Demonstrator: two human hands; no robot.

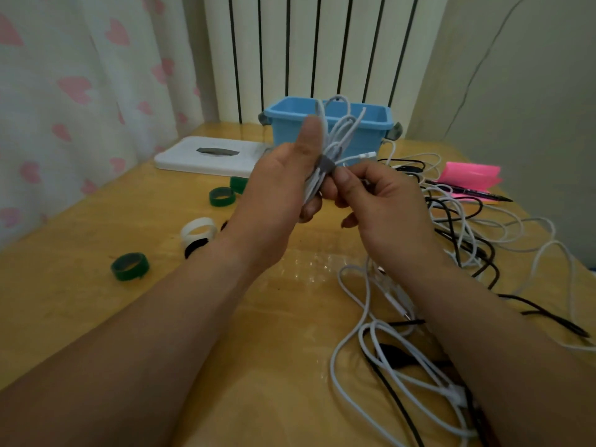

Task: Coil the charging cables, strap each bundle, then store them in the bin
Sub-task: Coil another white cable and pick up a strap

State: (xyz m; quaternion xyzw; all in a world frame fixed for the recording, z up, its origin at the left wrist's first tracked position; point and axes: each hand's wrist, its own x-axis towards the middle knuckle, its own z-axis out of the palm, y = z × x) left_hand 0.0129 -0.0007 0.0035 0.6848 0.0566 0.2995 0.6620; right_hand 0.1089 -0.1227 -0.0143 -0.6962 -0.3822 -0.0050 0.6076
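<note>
My left hand grips a coiled white cable bundle in mid-air, thumb up along its side. A grey strap wraps the bundle's middle. My right hand pinches the strap's end with thumb and forefinger. Just behind the bundle stands the blue bin, at the table's back. A tangle of loose white and black cables lies on the table to the right and under my right forearm.
Several rolled straps lie at left: green ones, a white one over a black one. A white tissue box sits at back left. Pink sticky notes and a pen lie at right.
</note>
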